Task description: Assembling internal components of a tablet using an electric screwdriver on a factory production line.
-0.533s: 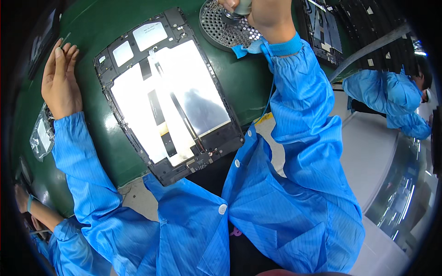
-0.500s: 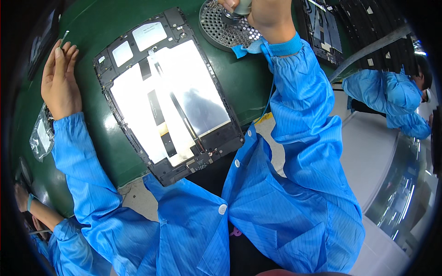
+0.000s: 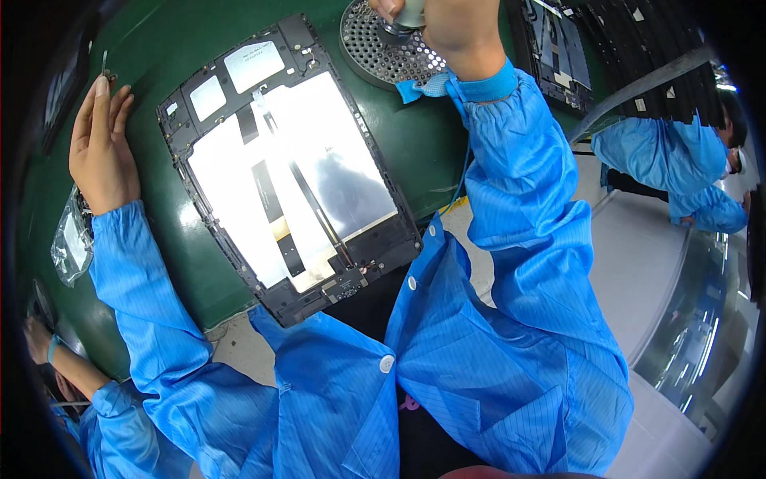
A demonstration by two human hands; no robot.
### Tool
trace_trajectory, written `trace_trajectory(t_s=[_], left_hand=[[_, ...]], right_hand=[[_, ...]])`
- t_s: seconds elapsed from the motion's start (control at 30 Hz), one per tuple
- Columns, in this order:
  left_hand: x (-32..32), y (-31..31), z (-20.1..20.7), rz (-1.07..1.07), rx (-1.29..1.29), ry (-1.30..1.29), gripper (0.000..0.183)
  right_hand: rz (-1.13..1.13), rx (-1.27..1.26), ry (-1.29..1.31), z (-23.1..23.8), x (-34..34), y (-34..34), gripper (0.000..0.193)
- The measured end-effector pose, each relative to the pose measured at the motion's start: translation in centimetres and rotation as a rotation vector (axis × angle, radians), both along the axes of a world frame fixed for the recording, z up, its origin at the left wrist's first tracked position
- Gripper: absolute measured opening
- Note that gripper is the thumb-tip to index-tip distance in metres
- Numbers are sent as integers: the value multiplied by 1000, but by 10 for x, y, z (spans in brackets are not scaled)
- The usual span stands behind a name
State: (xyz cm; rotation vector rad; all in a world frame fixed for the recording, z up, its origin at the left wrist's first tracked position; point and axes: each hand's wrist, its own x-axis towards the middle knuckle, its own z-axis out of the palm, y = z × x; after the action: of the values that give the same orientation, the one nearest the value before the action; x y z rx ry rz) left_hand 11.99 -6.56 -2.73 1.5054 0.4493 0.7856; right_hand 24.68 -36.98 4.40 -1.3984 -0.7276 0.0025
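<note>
My left hand [image 3: 105, 164] is raised at the far left, fingertips closed on a small thin part [image 3: 106, 70] with a pale narrow strip sticking up. Between my arms lies an opened tablet housing [image 3: 335, 152], tilted, its black frame around shiny silver plates and a dark flat cable down the middle. At the top, my right hand [image 3: 463, 32] has its fingers round a pale, rounded piece [image 3: 412, 13] with a shiny metal collar. That piece is above a round perforated metal disc [image 3: 375, 56]; the upper part of the hand is cut off by the picture edge.
A clear plastic bag [image 3: 72, 247] lies beside my left wrist on the green table [image 3: 175, 279]. Another opened device [image 3: 554, 56] and a row of black panels [image 3: 646, 56] are at upper right. Co-workers in blue sleeves [image 3: 662, 160] sit right and lower left.
My left hand has turned slightly, and the small part's strip now points more upright. My right hand and the perforated disc appear shifted slightly left in the picture.
</note>
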Motion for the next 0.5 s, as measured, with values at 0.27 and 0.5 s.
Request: trace_trajectory(t_s=[0.27,0.5], left_hand=[[-2,-1,1,-39,-24,29,36],[-17,23,-2,-142,-16,36,32]], right_hand=[[11,43,61,3,0,1,19],[-16,57,88,7,-3,1,20]])
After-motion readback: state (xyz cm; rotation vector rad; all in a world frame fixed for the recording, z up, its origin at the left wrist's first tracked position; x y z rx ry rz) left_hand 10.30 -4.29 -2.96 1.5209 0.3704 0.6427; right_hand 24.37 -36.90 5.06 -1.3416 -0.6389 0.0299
